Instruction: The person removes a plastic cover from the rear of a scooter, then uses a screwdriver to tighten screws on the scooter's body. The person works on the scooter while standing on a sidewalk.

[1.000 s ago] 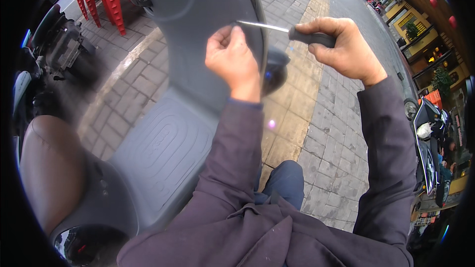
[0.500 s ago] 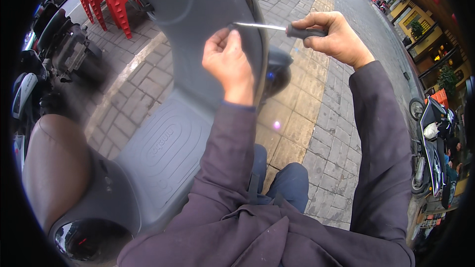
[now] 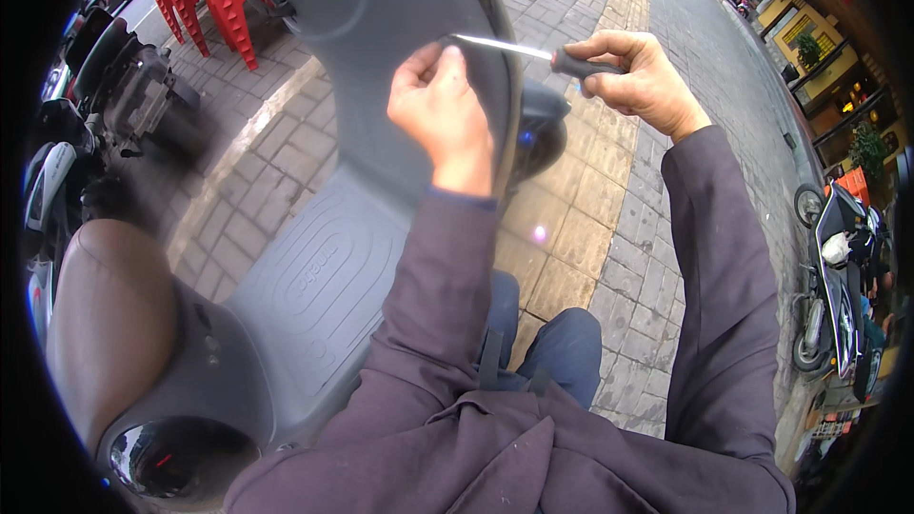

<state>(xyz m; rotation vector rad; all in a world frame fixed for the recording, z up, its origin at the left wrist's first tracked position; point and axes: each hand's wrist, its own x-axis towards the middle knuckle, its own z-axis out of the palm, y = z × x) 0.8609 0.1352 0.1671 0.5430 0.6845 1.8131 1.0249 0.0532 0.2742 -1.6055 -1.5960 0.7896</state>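
A screwdriver [image 3: 587, 66] with a dark handle and bright metal shaft lies across my view, its handle pinched between the thumb and fingers of my right hand [image 3: 643, 81]. Its tip reaches a small dark piece between the thumb and fingertips of my left hand [image 3: 443, 109]; that piece is too small to name. Both hands are raised in front of the grey front panel [image 3: 386, 67] of a scooter. Below my left forearm runs the scooter's grey footboard [image 3: 319, 266].
The scooter's brown seat [image 3: 114, 305] is at the lower left. Stacked red plastic chairs [image 3: 214, 0] stand beyond the front panel. Parked motorbikes [image 3: 119, 86] line the left, and another motorbike [image 3: 838, 276] stands at the right. Paving stones [image 3: 638, 314] cover the ground.
The view has shifted slightly. My hands keep the same grips, and the screwdriver tip stays at the small dark piece, the shaft sloping a little more.
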